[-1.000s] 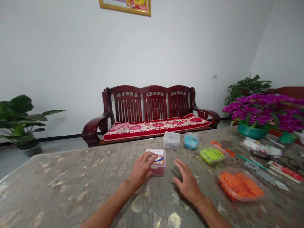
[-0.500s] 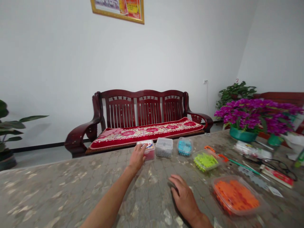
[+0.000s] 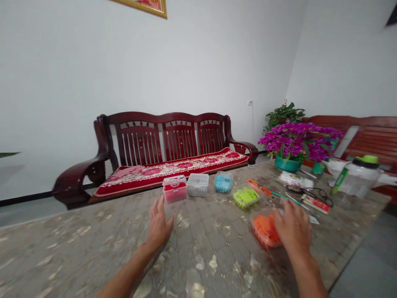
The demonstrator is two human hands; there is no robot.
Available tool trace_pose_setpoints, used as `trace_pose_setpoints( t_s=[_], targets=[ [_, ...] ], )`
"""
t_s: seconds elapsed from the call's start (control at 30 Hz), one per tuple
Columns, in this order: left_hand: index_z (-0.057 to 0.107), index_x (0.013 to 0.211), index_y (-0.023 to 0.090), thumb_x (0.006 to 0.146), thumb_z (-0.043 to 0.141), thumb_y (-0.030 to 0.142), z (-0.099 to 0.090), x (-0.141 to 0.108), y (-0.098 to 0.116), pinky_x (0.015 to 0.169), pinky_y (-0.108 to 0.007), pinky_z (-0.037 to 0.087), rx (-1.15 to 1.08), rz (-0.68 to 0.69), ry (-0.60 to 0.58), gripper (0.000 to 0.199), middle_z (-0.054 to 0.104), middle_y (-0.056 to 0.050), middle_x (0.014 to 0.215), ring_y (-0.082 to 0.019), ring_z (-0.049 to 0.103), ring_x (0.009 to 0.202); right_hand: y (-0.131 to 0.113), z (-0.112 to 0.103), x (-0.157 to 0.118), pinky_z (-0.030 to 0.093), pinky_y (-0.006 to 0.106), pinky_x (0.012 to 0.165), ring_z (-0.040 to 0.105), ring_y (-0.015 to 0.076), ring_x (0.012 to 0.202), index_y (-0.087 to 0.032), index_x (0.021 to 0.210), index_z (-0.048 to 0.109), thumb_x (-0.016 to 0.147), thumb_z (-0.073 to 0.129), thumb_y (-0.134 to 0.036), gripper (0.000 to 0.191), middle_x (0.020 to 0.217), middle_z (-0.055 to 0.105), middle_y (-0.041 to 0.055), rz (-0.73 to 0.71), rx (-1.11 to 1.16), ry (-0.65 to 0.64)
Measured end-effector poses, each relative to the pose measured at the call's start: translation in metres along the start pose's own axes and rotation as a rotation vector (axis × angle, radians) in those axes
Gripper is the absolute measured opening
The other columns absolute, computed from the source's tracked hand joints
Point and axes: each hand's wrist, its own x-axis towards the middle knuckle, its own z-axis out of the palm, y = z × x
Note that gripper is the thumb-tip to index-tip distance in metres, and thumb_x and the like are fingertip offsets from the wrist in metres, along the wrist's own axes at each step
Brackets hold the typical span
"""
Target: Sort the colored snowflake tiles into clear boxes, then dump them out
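My left hand is over the table just in front of a clear box of pink pieces, fingers apart and holding nothing. On the right, my right hand is spread at the right side of a clear container of orange pieces, partly covering it; whether it touches the container is unclear. Along the far edge, to the right of the pink box, stand a clear box of grey pieces and a container of blue pieces. A container of yellow-green pieces sits behind the orange one.
Purple flowers in a green pot, glasses, a red and white box and a large bottle occupy the table's right part. A wooden bench with a red cover stands behind the table.
The view has turned right. My left hand has left the pink box and come nearer. My right hand has moved right to the orange container. The grey piece near the glasses is now hidden.
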Motion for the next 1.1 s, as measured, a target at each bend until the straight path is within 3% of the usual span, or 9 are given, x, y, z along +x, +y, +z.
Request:
trace_pose_setpoints(
  t_s=[0.13,0.23,0.4,0.53,0.6,0.7,0.83,0.93,1.1],
  targets=[
    [0.019,0.152,0.013,0.081,0.053,0.015,-0.006,0.009,0.0,0.117,-0.056,0.033,-0.011,-0.009,0.066,0.079,0.033,-0.021,0.152,-0.036,0.024,0.149,0.049,0.014,-0.004,0.044,0.054,0.098,0.058,0.0382,0.117,-0.006,0.137,0.051,0.093,0.028,-0.049,0.066,0.129,0.061,0.0237,0.079,-0.114,-0.205],
    [0.019,0.153,0.016,0.081,0.053,0.014,-0.012,0.029,0.002,0.119,-0.055,0.029,0.006,0.032,0.094,0.08,0.03,-0.018,0.155,-0.035,0.019,0.151,0.06,0.027,-0.013,0.047,0.05,0.095,0.061,0.0354,0.114,-0.009,0.135,0.055,0.092,0.023,-0.051,0.068,0.129,0.063,0.0209,0.079,-0.059,-0.337],
    [0.032,0.149,0.018,0.081,0.056,0.015,-0.02,0.071,0.006,0.121,-0.055,0.024,0.031,0.155,0.029,0.072,0.031,-0.015,0.158,-0.035,0.016,0.151,0.044,0.032,-0.027,0.048,0.055,0.09,0.061,0.0369,0.111,-0.022,0.125,0.064,0.09,0.027,-0.055,0.06,0.132,0.062,0.0154,0.025,-0.122,-0.329],
    [0.059,0.126,0.021,0.084,0.059,0.02,-0.019,0.088,0.004,0.117,-0.05,0.033,0.032,0.209,-0.102,0.042,0.06,-0.012,0.134,-0.033,0.044,0.137,0.027,0.033,-0.031,0.049,0.052,0.091,0.063,0.0346,0.107,-0.022,0.123,0.066,0.092,0.027,-0.052,0.058,0.13,0.062,0.0142,-0.055,-0.098,-0.343],
    [0.064,0.119,0.021,0.089,0.055,0.023,-0.018,0.089,0.003,0.112,-0.048,0.039,0.023,0.216,-0.15,0.031,0.065,-0.011,0.125,-0.03,0.054,0.126,0.014,0.032,-0.032,0.048,0.054,0.094,0.061,0.0352,0.111,-0.021,0.121,0.067,0.091,0.03,-0.048,0.055,0.129,0.063,0.0145,-0.094,-0.051,-0.308],
    [0.066,0.116,0.022,0.094,0.048,0.023,-0.017,0.093,-0.001,0.105,-0.045,0.044,0.0,0.212,-0.193,0.028,0.065,-0.011,0.121,-0.028,0.058,0.118,-0.025,0.028,-0.036,0.043,0.054,0.103,0.056,0.0335,0.121,-0.02,0.122,0.066,0.091,0.037,-0.041,0.047,0.131,0.062,0.0135,-0.235,0.137,-0.237],
    [0.07,0.101,0.02,0.092,0.056,0.026,-0.018,0.115,-0.013,0.101,-0.045,0.045,-0.051,0.205,-0.26,0.018,0.067,-0.009,0.106,-0.027,0.059,0.108,-0.11,0.032,-0.033,0.04,0.048,0.111,0.05,0.0267,0.13,-0.027,0.126,0.063,0.089,0.049,-0.031,0.04,0.139,0.058,0.0068,-0.482,0.453,-0.396],
    [0.068,0.1,0.022,0.083,0.067,0.024,-0.017,0.13,-0.024,0.103,-0.045,0.044,-0.11,0.204,-0.308,0.017,0.065,-0.006,0.106,-0.026,0.057,0.111,-0.178,0.051,-0.011,0.034,0.05,0.115,0.042,0.0286,0.138,-0.024,0.136,0.056,0.081,0.062,-0.028,0.055,0.149,0.049,0.0099,-0.577,0.522,-0.512],
    [0.062,0.107,0.023,0.083,0.064,0.02,-0.014,0.126,-0.035,0.106,-0.043,0.044,-0.22,0.213,-0.347,0.025,0.059,-0.007,0.119,-0.024,0.052,0.12,-0.276,0.099,0.05,0.017,0.053,0.121,0.017,0.0325,0.151,-0.019,0.152,0.035,0.071,0.077,-0.04,0.094,0.163,0.023,0.0163,-0.842,0.396,-0.746]
  ],
)
